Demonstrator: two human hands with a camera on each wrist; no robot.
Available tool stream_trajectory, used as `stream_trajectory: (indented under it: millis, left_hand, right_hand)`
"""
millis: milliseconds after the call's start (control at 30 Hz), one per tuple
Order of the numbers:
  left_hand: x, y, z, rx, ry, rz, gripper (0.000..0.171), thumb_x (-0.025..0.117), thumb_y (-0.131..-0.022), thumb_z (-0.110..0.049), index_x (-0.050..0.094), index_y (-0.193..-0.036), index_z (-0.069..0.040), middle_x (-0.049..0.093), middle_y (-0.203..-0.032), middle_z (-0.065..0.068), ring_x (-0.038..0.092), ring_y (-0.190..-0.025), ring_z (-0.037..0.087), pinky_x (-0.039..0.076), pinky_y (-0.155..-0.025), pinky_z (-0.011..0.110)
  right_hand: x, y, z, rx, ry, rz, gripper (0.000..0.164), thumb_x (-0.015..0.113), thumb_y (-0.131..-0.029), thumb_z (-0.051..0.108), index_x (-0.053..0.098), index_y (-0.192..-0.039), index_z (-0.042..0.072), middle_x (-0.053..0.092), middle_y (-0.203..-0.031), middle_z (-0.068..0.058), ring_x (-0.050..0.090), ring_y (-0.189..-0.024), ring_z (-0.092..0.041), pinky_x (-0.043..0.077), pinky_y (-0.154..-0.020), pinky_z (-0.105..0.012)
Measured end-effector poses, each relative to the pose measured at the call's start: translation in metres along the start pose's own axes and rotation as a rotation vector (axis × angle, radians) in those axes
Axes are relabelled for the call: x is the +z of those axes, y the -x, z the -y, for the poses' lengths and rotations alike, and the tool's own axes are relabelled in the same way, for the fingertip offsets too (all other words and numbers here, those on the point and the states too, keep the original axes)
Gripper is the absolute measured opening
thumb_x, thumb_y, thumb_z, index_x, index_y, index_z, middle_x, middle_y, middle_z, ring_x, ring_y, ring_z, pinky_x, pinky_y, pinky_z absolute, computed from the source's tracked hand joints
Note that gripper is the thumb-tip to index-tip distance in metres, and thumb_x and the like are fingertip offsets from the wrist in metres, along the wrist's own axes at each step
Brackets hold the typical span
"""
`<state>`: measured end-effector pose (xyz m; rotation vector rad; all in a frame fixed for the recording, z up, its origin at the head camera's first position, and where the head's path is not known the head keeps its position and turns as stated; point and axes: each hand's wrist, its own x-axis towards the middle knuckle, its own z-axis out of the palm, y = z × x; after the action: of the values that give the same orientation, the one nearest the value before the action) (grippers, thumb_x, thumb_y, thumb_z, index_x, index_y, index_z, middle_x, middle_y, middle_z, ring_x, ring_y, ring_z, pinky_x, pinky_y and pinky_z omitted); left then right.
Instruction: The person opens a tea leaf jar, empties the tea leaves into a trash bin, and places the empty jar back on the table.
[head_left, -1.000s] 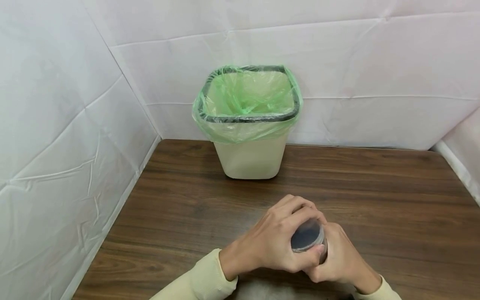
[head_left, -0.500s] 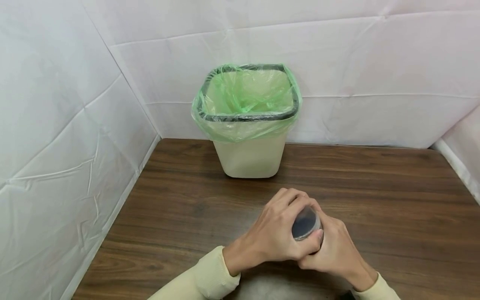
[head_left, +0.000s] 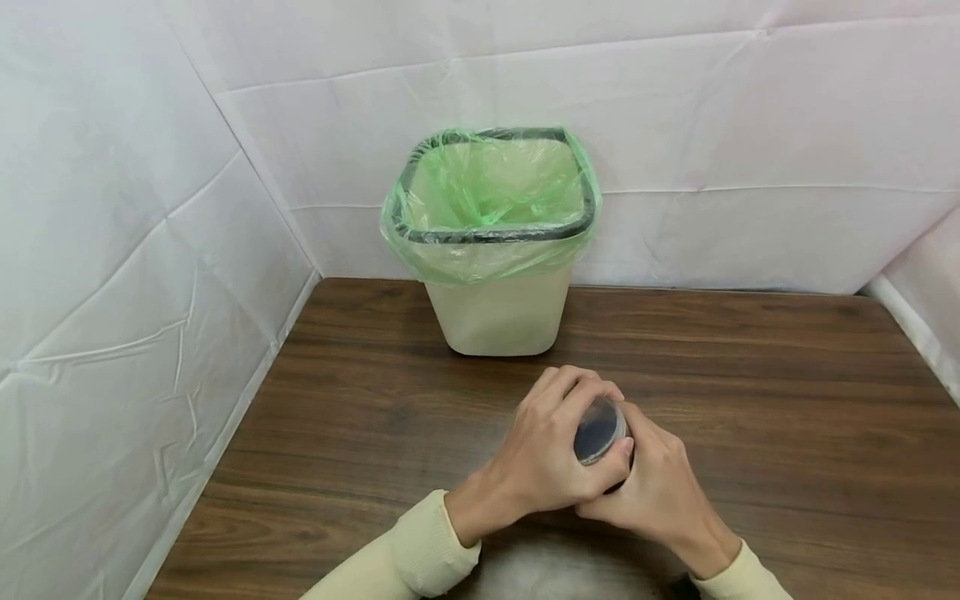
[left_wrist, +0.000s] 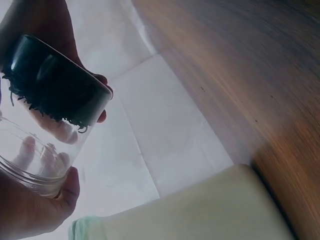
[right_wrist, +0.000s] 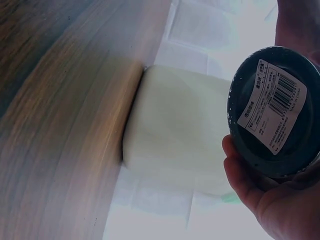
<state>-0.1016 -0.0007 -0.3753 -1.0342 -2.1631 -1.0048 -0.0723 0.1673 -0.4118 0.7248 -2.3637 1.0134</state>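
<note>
Clear jar [head_left: 597, 433] with dark base [left_wrist: 62, 82] tilts between your hands, over table [head_left: 750, 383]. Left hand [head_left: 546, 454] curls fingers round clear end; right hand [head_left: 658, 485] grasps base. Versus second ago, jar sits slightly nearer bin [head_left: 501, 315], still short of it; grip looks unchanged, two-handed work probably unfinished.

a barcode label [right_wrist: 272, 106], its print unclear, sits on the jar base [right_wrist: 300, 137].

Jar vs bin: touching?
Apart. The head view shows tabletop between the bin and the left hand, which grips the jar on the near side.
</note>
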Motion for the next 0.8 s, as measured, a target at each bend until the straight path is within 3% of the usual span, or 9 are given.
stream_trajectory:
  millis: [500, 800]
  left_hand:
    - [-0.005, -0.003, 0.005, 0.018, 0.030, 0.058, 0.034, 0.067, -0.087, -0.036, 0.067, -0.113, -0.012, 0.061, -0.110, -0.001, 0.055, -0.098, 0.010, 0.044, -0.085, 0.018]
    - [-0.011, -0.005, 0.005, -0.024, 0.110, 0.124, 0.044, 0.067, -0.083, -0.039, 0.067, -0.120, -0.015, 0.059, -0.118, -0.002, 0.053, -0.106, 0.008, 0.044, -0.089, 0.019]
  right_hand:
    - [0.000, -0.002, -0.002, 0.021, -0.013, 0.009, 0.085, 0.087, -0.049, 0.019, 0.058, -0.127, 0.000, 0.066, -0.100, 0.001, 0.065, -0.081, -0.011, 0.053, -0.069, -0.020]
    - [-0.003, -0.002, -0.004, 0.030, -0.054, 0.031, 0.087, 0.091, -0.052, 0.018, 0.056, -0.130, -0.001, 0.067, -0.104, -0.001, 0.066, -0.084, -0.013, 0.054, -0.070, -0.023]
